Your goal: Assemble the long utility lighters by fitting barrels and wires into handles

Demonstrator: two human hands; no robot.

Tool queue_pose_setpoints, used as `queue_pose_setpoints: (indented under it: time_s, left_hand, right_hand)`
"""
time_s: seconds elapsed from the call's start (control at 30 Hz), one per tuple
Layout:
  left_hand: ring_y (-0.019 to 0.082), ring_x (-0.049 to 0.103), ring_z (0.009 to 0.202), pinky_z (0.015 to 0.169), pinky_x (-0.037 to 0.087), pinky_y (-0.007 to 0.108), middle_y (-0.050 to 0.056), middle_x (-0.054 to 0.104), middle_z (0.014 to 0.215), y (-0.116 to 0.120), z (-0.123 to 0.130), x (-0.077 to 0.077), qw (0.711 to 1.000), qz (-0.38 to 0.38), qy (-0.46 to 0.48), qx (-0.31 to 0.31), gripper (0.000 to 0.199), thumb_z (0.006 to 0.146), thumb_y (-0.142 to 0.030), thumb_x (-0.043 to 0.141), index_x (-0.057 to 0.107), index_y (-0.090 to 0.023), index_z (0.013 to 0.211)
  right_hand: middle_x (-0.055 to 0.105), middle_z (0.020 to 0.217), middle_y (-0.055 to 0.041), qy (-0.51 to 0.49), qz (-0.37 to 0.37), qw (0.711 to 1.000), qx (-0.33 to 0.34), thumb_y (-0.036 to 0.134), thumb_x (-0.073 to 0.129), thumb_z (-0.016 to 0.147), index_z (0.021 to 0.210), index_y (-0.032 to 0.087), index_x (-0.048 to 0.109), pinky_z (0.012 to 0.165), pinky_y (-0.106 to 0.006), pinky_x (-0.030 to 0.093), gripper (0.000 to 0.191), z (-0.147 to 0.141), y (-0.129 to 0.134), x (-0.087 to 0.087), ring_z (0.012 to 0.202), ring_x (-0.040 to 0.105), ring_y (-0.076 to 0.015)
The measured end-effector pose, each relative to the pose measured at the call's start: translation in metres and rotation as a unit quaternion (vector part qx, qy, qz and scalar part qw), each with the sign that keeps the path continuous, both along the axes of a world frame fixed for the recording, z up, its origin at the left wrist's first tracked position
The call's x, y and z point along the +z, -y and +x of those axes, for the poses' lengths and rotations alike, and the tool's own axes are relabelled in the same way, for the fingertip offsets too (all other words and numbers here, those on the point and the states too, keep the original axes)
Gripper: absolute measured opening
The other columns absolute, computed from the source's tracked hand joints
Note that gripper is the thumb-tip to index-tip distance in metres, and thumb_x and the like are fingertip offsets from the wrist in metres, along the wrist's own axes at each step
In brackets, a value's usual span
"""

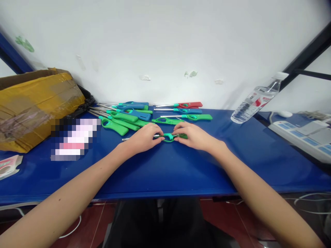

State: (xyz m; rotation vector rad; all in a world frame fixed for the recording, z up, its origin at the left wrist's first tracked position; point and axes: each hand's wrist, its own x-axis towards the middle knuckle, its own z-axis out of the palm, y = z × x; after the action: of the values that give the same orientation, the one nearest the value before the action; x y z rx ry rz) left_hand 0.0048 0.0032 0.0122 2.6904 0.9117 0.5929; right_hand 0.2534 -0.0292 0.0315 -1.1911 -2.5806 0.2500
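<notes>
Both hands meet over a green lighter (169, 137) with a teal trigger ring, low over the blue table (165, 172). My left hand (147, 137) pinches its metal rod side, and the rod's end shows past the palm. Fingers of my right hand (191, 135) close on the green handle side. Just behind them lies a green lighter part (168, 121). Red (191, 104), blue (191, 111) and green (200, 117) lighters lie in a row behind my right hand. A heap of several blue and green lighters (116, 127) is behind and left of my left hand.
An open cardboard box (38, 106) with yellow tape stands at the left, near a blurred-out flat item (77, 139) and a paper piece (10, 166). A clear water bottle (254, 100) leans at the back right. Beyond it sits a white power strip (302, 137) with cables.
</notes>
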Motion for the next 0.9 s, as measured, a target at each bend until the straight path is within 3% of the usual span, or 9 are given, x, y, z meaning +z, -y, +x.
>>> queue_pose_setpoints:
  time_s: [0.33,0.63,0.9]
  left_hand:
    - [0.022,0.063,0.093,0.084,0.046,0.034,0.005,0.071,0.098,0.004,0.000,0.007,0.999,-0.022,-0.023,0.023,0.019,0.093,-0.034,0.061,0.070,-0.019,0.102]
    - [0.025,0.063,0.098,0.086,0.048,0.035,0.008,0.070,0.097,0.003,-0.001,0.009,0.998,0.002,-0.048,0.029,0.028,0.087,-0.042,0.071,0.072,-0.018,0.102]
    - [0.024,0.064,0.097,0.086,0.050,0.034,0.008,0.071,0.096,0.003,-0.001,0.008,0.998,0.018,-0.050,0.021,0.025,0.086,-0.040,0.073,0.074,-0.019,0.099]
  right_hand:
    - [0.069,0.111,-0.0097,-0.002,-0.032,0.999,-0.007,0.029,0.058,0.093,0.112,0.019,0.067,0.085,-0.037,0.049,0.023,0.002,-0.002,0.002,0.099,0.065,-0.0245]
    - [0.071,0.113,-0.0101,-0.010,-0.029,0.999,-0.012,0.031,0.059,0.092,0.114,0.020,0.067,0.086,-0.040,0.050,0.026,0.002,-0.001,0.002,0.102,0.065,-0.0265]
    - [0.071,0.111,-0.0110,-0.026,-0.026,0.999,-0.009,0.031,0.062,0.090,0.110,0.018,0.070,0.088,-0.041,0.050,0.025,0.009,-0.002,0.010,0.100,0.065,-0.0261]
